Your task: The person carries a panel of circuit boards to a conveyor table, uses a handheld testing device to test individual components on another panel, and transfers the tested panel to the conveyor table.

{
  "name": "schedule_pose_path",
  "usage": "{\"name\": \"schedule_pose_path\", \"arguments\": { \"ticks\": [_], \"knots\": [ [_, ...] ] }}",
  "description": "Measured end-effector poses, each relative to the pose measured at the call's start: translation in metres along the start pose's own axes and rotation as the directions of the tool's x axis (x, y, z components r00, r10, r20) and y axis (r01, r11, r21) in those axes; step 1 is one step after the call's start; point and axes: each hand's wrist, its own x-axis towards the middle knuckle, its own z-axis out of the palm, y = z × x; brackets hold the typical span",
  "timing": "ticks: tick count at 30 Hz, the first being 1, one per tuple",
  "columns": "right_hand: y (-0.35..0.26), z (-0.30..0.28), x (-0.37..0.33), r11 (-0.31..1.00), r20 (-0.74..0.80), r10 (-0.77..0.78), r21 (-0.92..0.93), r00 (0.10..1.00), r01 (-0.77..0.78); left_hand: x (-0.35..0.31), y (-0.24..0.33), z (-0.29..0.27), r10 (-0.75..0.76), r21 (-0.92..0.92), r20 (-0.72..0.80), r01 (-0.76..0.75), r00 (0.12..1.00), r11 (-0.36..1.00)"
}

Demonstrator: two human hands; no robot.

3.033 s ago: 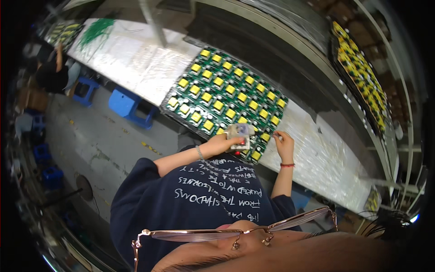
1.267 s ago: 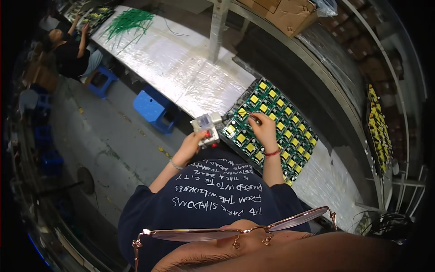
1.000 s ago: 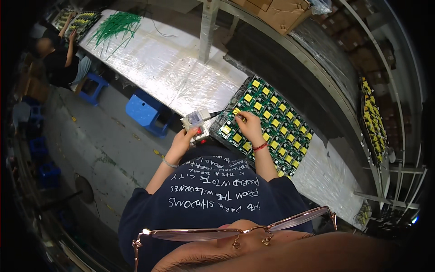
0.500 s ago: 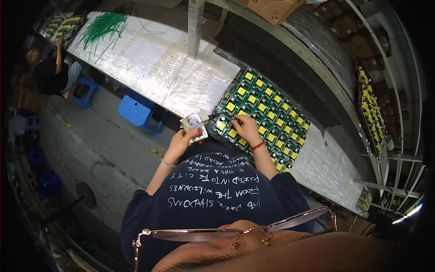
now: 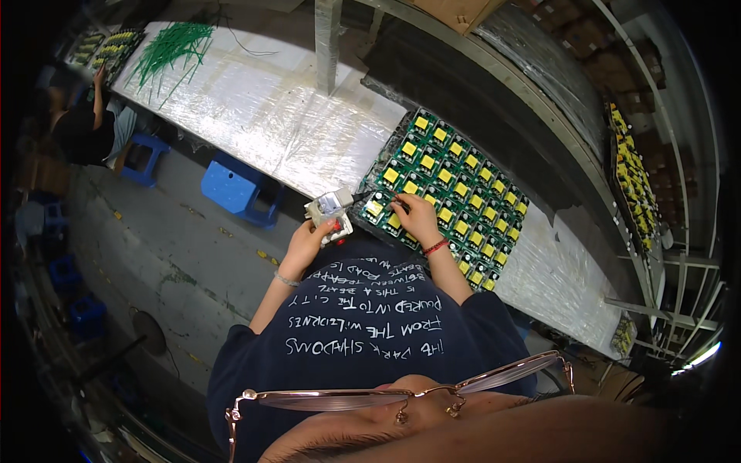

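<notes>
Circuit boards [image 5: 461, 187], green and yellow, laid in rows: two o'clock from the left hand [image 5: 304, 245], which grips a pale device [image 5: 330, 204], best held steady. Right hand [image 5: 419, 219]: pinched at their eight o'clock side; contents, if any, unclear; light touch advised.

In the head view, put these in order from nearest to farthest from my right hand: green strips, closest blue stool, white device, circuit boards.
From your right hand:
1. Circuit boards: directly beneath it.
2. White device: just left, in your left hand.
3. Blue stool: farther left.
4. Green strips: far upper left.
</notes>
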Motion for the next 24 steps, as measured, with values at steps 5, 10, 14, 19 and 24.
{"name": "schedule_pose_path", "arguments": {
  "ticks": [5, 10, 14, 19, 24],
  "knots": [
    [-0.002, 0.0, 0.002, 0.998, 0.006, -0.028, -0.054, 1.0, 0.029, 0.004, -0.013, -0.001, 0.003, 0.008, -0.007, -0.003, 1.0, 1.0],
    [-0.001, 0.002, 0.006, 0.995, 0.018, -0.047, -0.089, 0.999, 0.048, 0.008, -0.021, 0.0, 0.002, -0.001, -0.021, -0.002, 1.0, 1.0],
    [0.001, -0.001, 0.009, 0.998, 0.038, -0.025, -0.061, 0.999, 0.027, 0.007, -0.017, 0.003, 0.005, -0.02, -0.006, -0.005, 1.0, 1.0],
    [-0.002, -0.022, 0.006, 0.996, 0.004, 0.078, 0.031, 0.997, -0.078, 0.001, -0.02, 0.015, 0.001, -0.077, 0.016, 0.0, 1.0, 0.997],
    [0.005, -0.051, -0.01, 0.994, 0.086, 0.097, 0.031, 0.992, -0.1, -0.009, -0.02, 0.036, 0.097, 0.022, 0.052, -0.098, 0.994, 0.995]
  ]
}}
